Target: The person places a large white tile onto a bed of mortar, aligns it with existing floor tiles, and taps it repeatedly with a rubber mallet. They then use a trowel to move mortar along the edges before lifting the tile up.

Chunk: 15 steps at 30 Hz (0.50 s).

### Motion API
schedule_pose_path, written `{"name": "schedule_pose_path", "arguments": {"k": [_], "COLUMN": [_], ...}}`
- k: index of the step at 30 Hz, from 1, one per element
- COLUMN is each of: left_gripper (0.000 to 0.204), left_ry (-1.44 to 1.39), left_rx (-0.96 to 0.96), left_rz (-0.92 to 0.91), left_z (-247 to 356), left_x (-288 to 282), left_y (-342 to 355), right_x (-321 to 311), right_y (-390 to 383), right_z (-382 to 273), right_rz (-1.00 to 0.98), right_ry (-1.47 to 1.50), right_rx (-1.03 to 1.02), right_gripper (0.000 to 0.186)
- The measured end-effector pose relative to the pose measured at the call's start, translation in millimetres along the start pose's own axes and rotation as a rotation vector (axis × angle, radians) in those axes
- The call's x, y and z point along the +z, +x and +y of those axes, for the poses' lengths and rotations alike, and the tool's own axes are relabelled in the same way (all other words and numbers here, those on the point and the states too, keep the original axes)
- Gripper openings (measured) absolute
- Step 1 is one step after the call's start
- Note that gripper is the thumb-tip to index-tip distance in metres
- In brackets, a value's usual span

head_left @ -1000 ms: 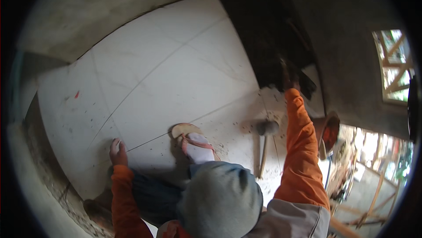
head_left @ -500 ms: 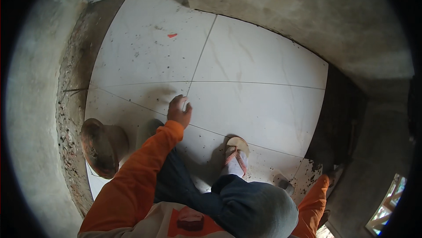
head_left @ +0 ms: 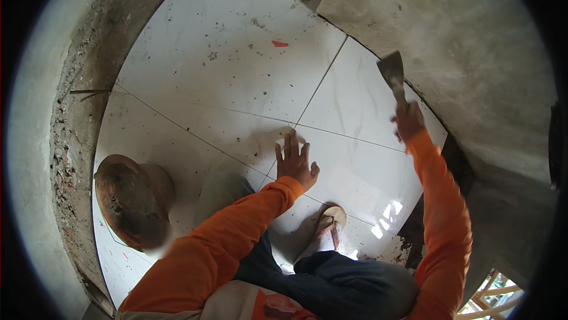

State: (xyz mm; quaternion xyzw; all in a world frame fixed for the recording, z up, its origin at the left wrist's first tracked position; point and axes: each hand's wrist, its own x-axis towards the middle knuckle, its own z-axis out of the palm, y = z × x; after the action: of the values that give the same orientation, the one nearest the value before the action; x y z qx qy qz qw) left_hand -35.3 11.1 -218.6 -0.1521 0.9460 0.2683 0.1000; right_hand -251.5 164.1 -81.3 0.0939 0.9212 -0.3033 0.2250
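Half a second ago the right hand [head_left: 409, 120] was down by the dark strip [head_left: 454, 157] along the right edge of the tiled floor [head_left: 361, 181]; now it is up at the far edge, beside the wall [head_left: 449, 36], with a flat-bladed scraper [head_left: 391, 73] plainly in sight. The left hand [head_left: 296, 163], loosely bent then, now has its fingers straighter and fanned apart.

The right arm reaches forward, elbow bent outward, its fist closed round the scraper's handle. The left forearm slants across the body; that hand is spread wide, palm down and without anything in its grasp, its fingertips near the crossing of the tile joints. Whether the palm presses on the tile I cannot tell.

The scraper juts from the right fist, blade pointing away from the person and overlapping the foot of the wall in view; contact there cannot be told. It lies ahead and right of the left hand, well apart. A tilted bucket [head_left: 158, 179] is near the floor's left edge.
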Motion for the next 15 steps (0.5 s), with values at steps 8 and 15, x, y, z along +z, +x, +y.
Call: {"name": "schedule_pose_path", "arguments": {"k": [8,15], "left_gripper": [0.054,0.057], "left_ry": [-0.173,-0.188], "left_rx": [-0.049,-0.051], "left_rz": [-0.079,-0.109], "left_z": [10,7], "left_x": [-12,-20], "left_y": [11,7], "right_x": [148,151], "right_y": [86,57], "right_z": [-74,-128], "right_rz": [0.162,0.113], "right_ry": [-0.042,0.170], "right_rx": [0.127,0.438], "right_gripper": [0.030,0.037]}}
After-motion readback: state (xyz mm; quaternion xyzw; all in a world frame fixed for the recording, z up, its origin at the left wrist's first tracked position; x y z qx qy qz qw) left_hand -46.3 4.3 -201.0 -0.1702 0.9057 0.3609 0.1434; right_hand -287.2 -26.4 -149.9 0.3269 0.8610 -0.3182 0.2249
